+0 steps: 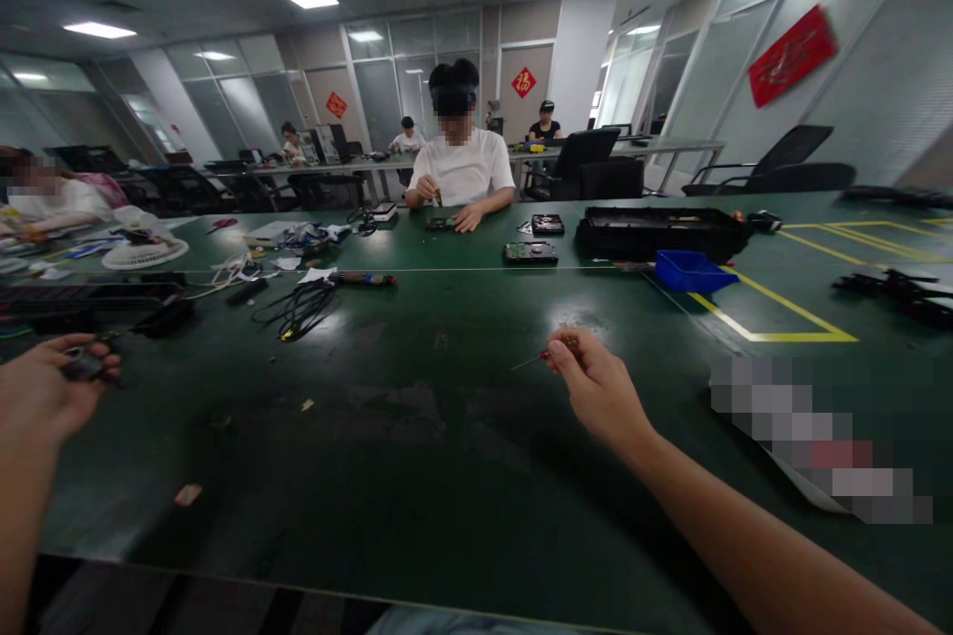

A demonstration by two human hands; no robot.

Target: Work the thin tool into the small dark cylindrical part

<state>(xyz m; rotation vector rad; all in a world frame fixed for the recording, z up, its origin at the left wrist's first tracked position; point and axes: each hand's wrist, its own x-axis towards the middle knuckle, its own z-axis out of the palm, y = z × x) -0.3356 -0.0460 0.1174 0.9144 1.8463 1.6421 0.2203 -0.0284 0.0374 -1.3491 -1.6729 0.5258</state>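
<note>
"What's in the right hand?"

"Through the head view, I see the right hand (596, 377) on the near side of the blue tray (689, 271) and to its left, fingers clamped on a slim screwdriver (546, 355). The shaft points left, away from the tray; I can't tell whether its tip touches the counter (335, 476)."

"And the left?"

"Much farther left of the tray, at the edge of my feed, I have the left hand (56, 387). Its fingers are closed around a dark part (83, 364), too blurred for me to name."

"What lies around the tray?"

"Just behind it I see a long black casing (659, 235), stretching off to the tray's left; I can't tell if the two touch. Left of the tray, past the casing, lies a small unit (530, 253) with green board showing. Well left of the tray, a coil of black cable (302, 308) lies beside a pen-like tool (364, 280). Nearer me, to the tray's right, there's a pale packet (811, 456), its top pixelated."

"Anyone close?"

"Beyond the tray and to its left, a co-worker in a white shirt (466, 169) sits across the counter, holding something small and yellow (438, 197)."
</note>
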